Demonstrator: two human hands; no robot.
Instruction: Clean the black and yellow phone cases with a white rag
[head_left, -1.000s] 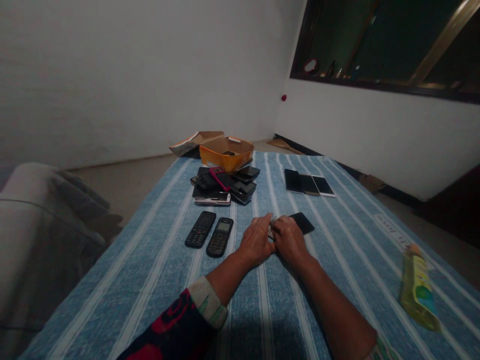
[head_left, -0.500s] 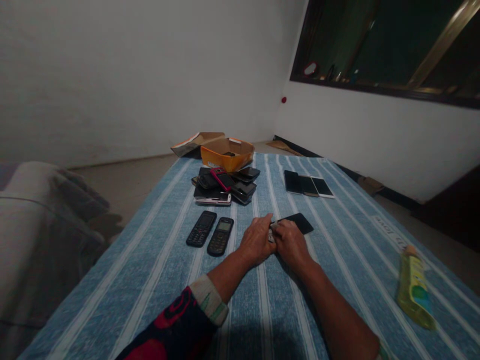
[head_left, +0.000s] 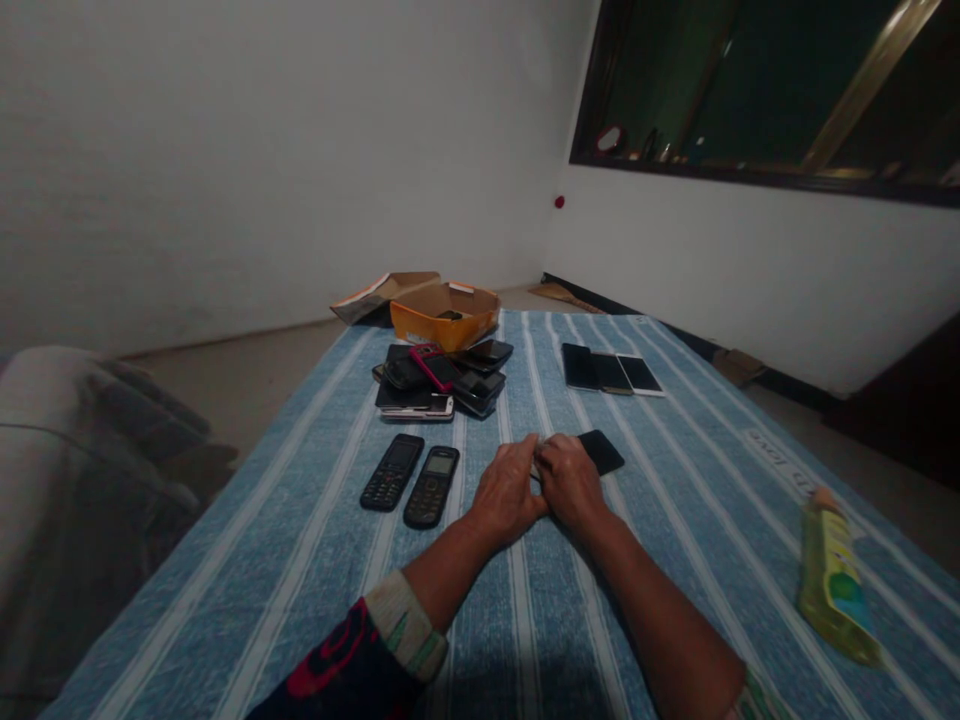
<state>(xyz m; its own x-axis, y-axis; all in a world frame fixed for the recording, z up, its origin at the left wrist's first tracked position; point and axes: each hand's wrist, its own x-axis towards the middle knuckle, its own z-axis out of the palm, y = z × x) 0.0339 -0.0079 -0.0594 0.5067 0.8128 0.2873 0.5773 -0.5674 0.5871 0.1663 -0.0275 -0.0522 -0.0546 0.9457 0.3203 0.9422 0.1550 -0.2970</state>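
Observation:
A black smartphone [head_left: 603, 452] lies on the striped cloth, partly covered by my hands. My left hand [head_left: 505, 490] is closed at its left end, with the fingertips out of clear sight. My right hand [head_left: 571, 480] rests against the left one, its fingers curled over the phone around a small pale wad that looks like cloth. Only a bit of that wad shows. Left of my hands, two black keypad phones [head_left: 393, 472] lie side by side, screens up.
Beyond them is a heap of old phones [head_left: 417, 385] before an open orange box [head_left: 420, 322]. Several flat phones [head_left: 611, 372] lie in a row at the back right. A bottle of yellow-green liquid [head_left: 832, 585] lies near the right edge of the blue tablecloth [head_left: 300, 520].
My right hand has shifted slightly left and now covers more of the pale wad. The view has tilted a little; the other objects keep their places on the table.

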